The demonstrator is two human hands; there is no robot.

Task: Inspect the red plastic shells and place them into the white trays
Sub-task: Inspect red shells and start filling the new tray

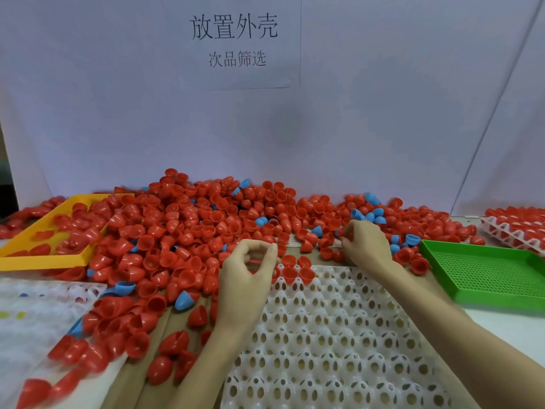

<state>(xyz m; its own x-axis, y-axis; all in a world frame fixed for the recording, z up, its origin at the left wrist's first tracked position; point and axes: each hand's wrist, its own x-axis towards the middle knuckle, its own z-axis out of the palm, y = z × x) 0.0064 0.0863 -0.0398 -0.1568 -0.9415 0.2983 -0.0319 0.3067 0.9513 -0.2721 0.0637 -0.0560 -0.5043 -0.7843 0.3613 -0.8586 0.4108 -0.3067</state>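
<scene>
Tabletop: white tray (339,335) with red shells (298,273)

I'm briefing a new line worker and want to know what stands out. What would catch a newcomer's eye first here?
First the huge pile of red shells across the back of the table, dotted with blue shells. Then the white tray in front, nearly bare with a few red shells at its far edge, the left hand and right hand working above it. An orange tray sits left, a green tray right.

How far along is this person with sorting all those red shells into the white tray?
Barely started. The white tray holds about four red shells at its far edge. The left hand pinches one; the right hand reaches into the pile. Most pockets are empty, and hundreds remain loose.
</scene>
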